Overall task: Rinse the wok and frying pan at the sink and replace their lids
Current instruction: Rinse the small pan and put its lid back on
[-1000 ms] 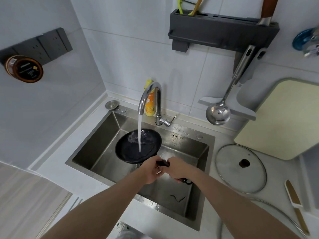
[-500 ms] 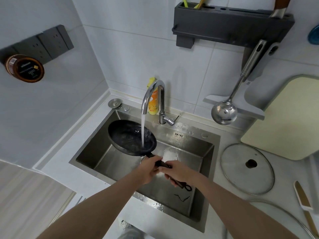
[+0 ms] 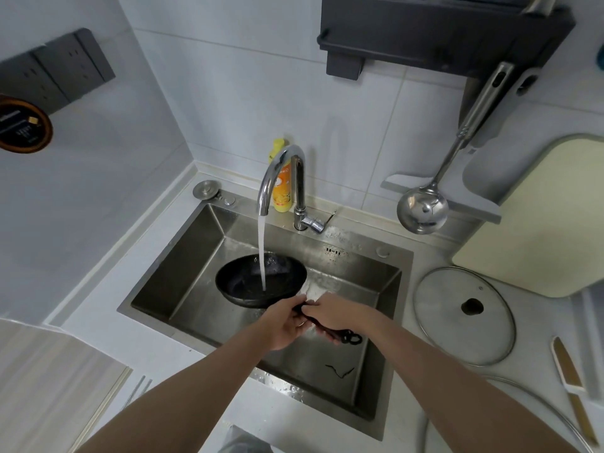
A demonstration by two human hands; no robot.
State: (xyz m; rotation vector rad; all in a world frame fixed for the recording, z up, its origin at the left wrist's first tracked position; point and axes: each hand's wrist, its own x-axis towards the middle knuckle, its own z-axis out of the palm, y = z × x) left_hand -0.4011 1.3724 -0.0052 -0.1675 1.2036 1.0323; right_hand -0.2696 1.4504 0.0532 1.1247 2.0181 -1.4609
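Rinsing the frying pan (image 3: 260, 280) right now, down in the sink (image 3: 183, 256) under water running from the tap (image 3: 281, 178). Both hands on the pan's dark handle (image 3: 330, 328): left hand (image 3: 283, 323) curled round it near the pan, right hand (image 3: 336, 313) wrapped over it just behind. Pan rinse looks partway done, by guess. Glass lid (image 3: 464, 315) lying flat on the counter, well apart from the pan, not back on yet. No wok seen anywhere, so can't tell if rinsed. Edge of another lid (image 3: 549, 407), maybe, at bottom right.
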